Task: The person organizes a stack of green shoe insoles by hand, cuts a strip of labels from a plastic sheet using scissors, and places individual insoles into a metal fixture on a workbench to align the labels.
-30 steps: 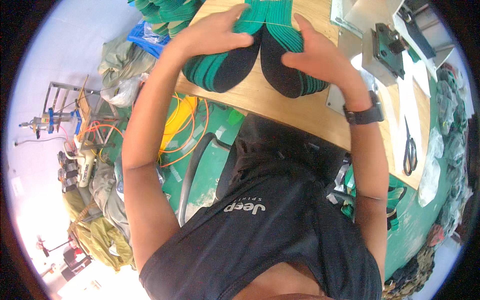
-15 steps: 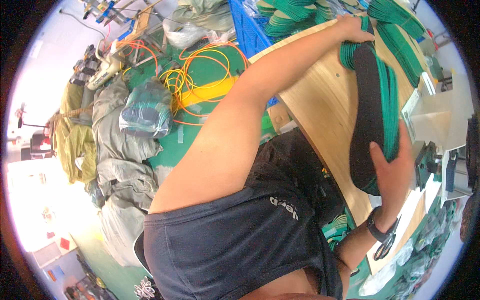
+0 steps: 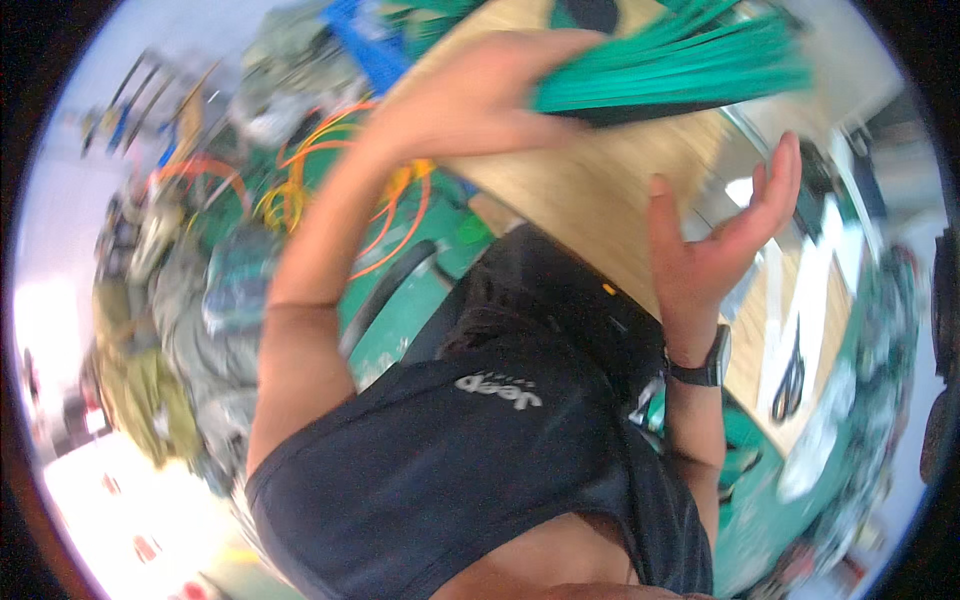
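A thick stack of shoe insoles, green at the edges and black on its lower face, is tilted above the far part of the wooden table. My left hand is closed on the stack's left end, blurred by motion. Below the stack's right half, my right hand is raised with thumb and fingers spread, holding nothing and apart from the insoles. A dark watch is on my right wrist. Another black and green insole piece lies at the table's far edge.
Black-handled scissors rest by white strips on the table's right part. A blue crate stands beyond the table's left side. Orange and yellow hoses coil on the green floor near a plastic-wrapped bundle.
The insole stack has turned from nearly upright in the picture to nearly level, its green edges now uppermost. My right hand has let go of it; my left hand has come lower and leftward.
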{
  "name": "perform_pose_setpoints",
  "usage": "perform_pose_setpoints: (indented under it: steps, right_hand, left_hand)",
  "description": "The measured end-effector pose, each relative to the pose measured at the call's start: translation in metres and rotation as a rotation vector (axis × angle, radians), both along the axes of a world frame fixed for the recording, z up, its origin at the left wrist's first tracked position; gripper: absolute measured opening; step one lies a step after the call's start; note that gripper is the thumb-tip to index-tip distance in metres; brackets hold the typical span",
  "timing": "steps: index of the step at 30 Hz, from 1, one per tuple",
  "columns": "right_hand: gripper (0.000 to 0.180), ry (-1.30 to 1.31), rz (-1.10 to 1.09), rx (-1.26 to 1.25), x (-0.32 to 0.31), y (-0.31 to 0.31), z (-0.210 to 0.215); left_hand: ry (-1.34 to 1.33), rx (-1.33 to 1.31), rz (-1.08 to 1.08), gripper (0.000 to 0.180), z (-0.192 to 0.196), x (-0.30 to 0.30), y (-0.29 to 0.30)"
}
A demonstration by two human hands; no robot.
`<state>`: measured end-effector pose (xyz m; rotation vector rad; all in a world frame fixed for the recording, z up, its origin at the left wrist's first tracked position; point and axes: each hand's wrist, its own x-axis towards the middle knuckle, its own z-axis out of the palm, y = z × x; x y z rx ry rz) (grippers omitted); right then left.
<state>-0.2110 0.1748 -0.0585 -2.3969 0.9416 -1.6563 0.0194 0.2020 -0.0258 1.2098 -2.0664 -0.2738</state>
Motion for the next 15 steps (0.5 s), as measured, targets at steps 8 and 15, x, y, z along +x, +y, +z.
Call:
perform_pose_setpoints:
  steps: [8, 15]
  right_hand:
    - [0.072, 0.914, 0.179, 0.508, 0.009, -0.032, -0.004]
    - [0.068, 0.728, 0.304, 0.246, -0.005, -0.035, 0.012]
  left_hand:
    - [-0.284, 0.271, -0.174, 0.070, -0.026, 0.019, -0.026]
    - [-0.044, 0.055, 0.028, 0.065, -0.078, 0.035, -0.019]
